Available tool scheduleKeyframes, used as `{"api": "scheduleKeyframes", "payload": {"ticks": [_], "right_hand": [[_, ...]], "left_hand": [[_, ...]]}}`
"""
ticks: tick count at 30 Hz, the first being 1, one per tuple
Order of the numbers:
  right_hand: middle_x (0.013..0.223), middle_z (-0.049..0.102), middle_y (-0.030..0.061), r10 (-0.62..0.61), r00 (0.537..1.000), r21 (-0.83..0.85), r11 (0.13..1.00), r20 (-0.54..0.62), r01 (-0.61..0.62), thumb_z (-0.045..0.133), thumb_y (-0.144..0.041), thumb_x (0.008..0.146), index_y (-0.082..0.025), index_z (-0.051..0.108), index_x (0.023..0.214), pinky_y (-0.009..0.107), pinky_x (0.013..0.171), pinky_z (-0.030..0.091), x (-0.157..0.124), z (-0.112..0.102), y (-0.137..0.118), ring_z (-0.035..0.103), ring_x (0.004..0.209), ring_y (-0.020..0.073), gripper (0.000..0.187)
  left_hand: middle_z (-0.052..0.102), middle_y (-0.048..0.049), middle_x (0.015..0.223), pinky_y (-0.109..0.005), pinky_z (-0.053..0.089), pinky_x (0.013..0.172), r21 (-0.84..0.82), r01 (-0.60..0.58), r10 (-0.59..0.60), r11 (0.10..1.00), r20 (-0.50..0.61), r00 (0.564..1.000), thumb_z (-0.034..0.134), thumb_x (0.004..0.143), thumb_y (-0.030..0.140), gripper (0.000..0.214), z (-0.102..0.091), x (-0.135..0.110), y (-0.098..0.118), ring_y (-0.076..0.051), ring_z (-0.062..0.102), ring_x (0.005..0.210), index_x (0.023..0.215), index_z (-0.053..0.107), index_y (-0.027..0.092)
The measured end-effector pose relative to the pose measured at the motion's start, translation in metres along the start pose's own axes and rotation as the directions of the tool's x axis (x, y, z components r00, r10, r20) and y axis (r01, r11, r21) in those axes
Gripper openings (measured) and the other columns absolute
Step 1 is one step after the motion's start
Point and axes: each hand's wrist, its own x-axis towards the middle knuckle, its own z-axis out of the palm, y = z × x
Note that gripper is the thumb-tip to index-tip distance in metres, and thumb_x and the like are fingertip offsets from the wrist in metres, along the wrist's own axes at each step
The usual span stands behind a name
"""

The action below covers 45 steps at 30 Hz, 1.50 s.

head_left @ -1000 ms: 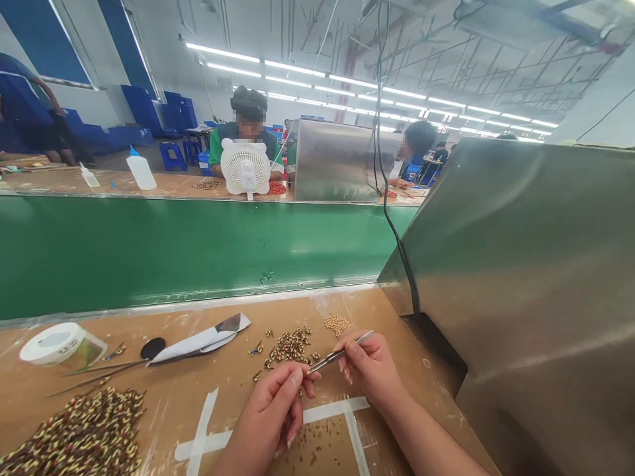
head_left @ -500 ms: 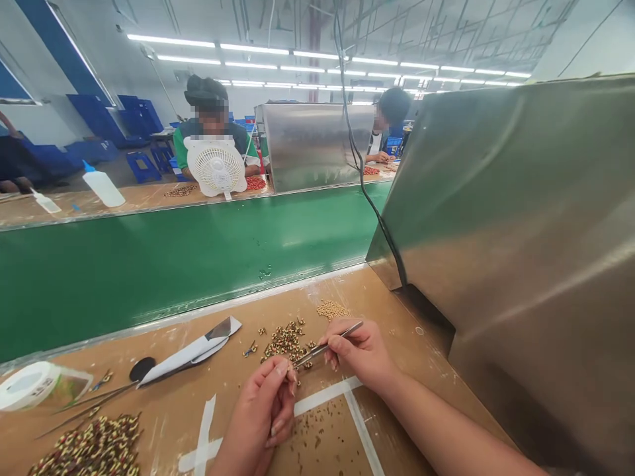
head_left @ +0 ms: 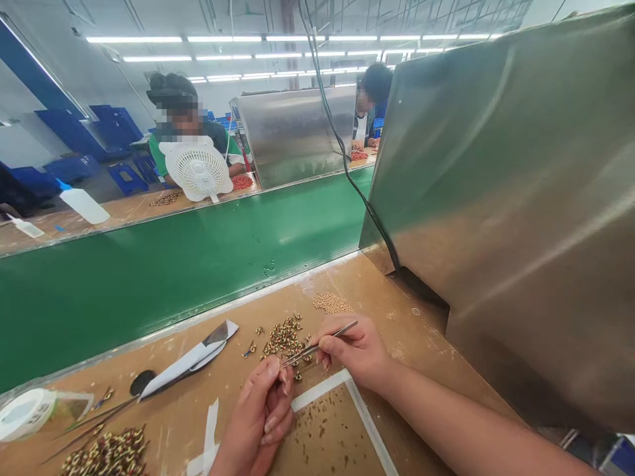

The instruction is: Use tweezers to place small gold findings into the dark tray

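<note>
My right hand point(head_left: 350, 347) is closed round a pair of metal tweezers point(head_left: 322, 344), whose tips point left and meet the fingertips of my left hand point(head_left: 265, 410). The left thumb and forefinger are pinched together; whatever sits between them is too small to make out. Just beyond the hands lies a loose heap of small dark-and-yellow parts point(head_left: 284, 338), with a few scattered beside it. Behind my right hand is a patch of small tan beads point(head_left: 331, 303). White tape strips point(head_left: 370, 423) mark the brown tabletop under my wrists.
At lower left are a larger heap of similar parts point(head_left: 112, 453), a clear tub with a white lid point(head_left: 30, 413) and a wrapped paper bundle point(head_left: 191, 360). A green belt point(head_left: 198, 258) runs across, with two people beyond. A tall metal panel point(head_left: 506, 218) stands right.
The view has turned slightly, so the scene shifts left and the right panel fills more of it. The tweezers' tips have come closer to the left fingertips.
</note>
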Motion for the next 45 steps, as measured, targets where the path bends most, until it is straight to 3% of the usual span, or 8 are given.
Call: {"api": "scheduleKeyframes", "payload": {"ticks": [13, 20, 28, 38, 42, 43, 45], "right_hand": [[0.068, 0.074, 0.0031, -0.212, 0.976, -0.239, 0.947, 0.044, 0.216, 0.069, -0.038, 0.104, -0.017, 0.082, 0.092, 0.024, 0.059, 0.055, -0.002, 0.003, -0.006, 0.066, 0.058, 0.0118, 0.027], [0.082, 0.082, 0.0095, -0.335, 0.933, -0.322, 0.875, 0.133, 0.361, 0.069, -0.036, 0.105, -0.016, 0.082, 0.099, 0.026, 0.067, 0.06, -0.003, 0.001, -0.009, 0.075, 0.073, 0.0151, 0.025], [0.082, 0.082, 0.01, -0.312, 0.94, -0.352, 0.871, 0.14, 0.341, 0.067, -0.036, 0.106, -0.016, 0.082, 0.098, 0.026, 0.066, 0.059, -0.004, 0.001, -0.012, 0.075, 0.073, 0.0153, 0.026], [0.079, 0.081, 0.0102, -0.307, 0.943, -0.329, 0.884, 0.128, 0.332, 0.067, -0.033, 0.105, -0.014, 0.081, 0.095, 0.027, 0.066, 0.057, -0.004, 0.003, -0.011, 0.074, 0.07, 0.0162, 0.026], [0.066, 0.071, 0.0023, -0.155, 0.988, -0.184, 0.971, 0.006, 0.153, 0.067, -0.033, 0.105, -0.016, 0.08, 0.086, 0.022, 0.056, 0.053, -0.003, 0.002, -0.012, 0.065, 0.057, 0.0113, 0.029], [0.064, 0.069, 0.0008, -0.093, 0.995, -0.114, 0.989, 0.021, 0.095, 0.067, -0.034, 0.105, -0.016, 0.079, 0.085, 0.021, 0.052, 0.051, -0.003, 0.002, -0.013, 0.062, 0.053, 0.0101, 0.029], [0.062, 0.067, -0.0003, 0.002, 0.987, -0.012, 1.0, 0.16, -0.001, 0.069, -0.037, 0.103, -0.016, 0.079, 0.086, 0.019, 0.046, 0.048, -0.004, 0.001, -0.014, 0.058, 0.048, 0.0088, 0.029]], "left_hand": [[0.06, 0.0051, 0.077, -0.006, 0.023, 0.033, -0.035, -0.023, 0.022, 0.999, -0.014, 1.0, 0.092, 0.079, 0.049, 0.042, 0.002, -0.001, 0.001, 0.003, 0.018, 0.042, 0.081, 0.069, 0.015], [0.063, 0.0038, 0.077, -0.006, 0.024, 0.032, -0.029, -0.023, 0.023, 0.999, -0.014, 1.0, 0.094, 0.077, 0.05, 0.042, -0.001, 0.001, -0.001, 0.004, 0.021, 0.041, 0.083, 0.074, 0.014], [0.063, 0.0036, 0.076, -0.006, 0.023, 0.035, -0.046, -0.045, 0.043, 0.998, -0.043, 0.998, 0.094, 0.077, 0.049, 0.041, 0.006, -0.001, 0.0, 0.003, 0.021, 0.043, 0.081, 0.072, 0.014], [0.064, 0.0024, 0.078, -0.009, 0.025, 0.036, -0.015, -0.048, 0.049, 0.999, 0.033, 0.998, 0.089, 0.084, 0.05, 0.04, -0.008, 0.007, -0.005, 0.002, 0.024, 0.042, 0.083, 0.072, 0.014], [0.062, 0.0035, 0.077, -0.011, 0.021, 0.035, -0.017, -0.078, 0.079, 0.997, 0.054, 0.995, 0.085, 0.087, 0.051, 0.041, -0.011, 0.006, -0.005, 0.001, 0.022, 0.041, 0.081, 0.067, 0.015], [0.061, 0.004, 0.075, -0.011, 0.02, 0.035, -0.027, -0.106, 0.107, 0.994, 0.047, 0.993, 0.083, 0.088, 0.051, 0.042, -0.011, 0.005, -0.005, 0.0, 0.022, 0.041, 0.078, 0.063, 0.015], [0.054, 0.0047, 0.068, -0.013, 0.022, 0.036, -0.031, -0.179, 0.179, 0.983, 0.014, 0.984, 0.079, 0.092, 0.05, 0.048, -0.009, 0.003, -0.005, -0.002, 0.025, 0.041, 0.069, 0.055, 0.016]]}}
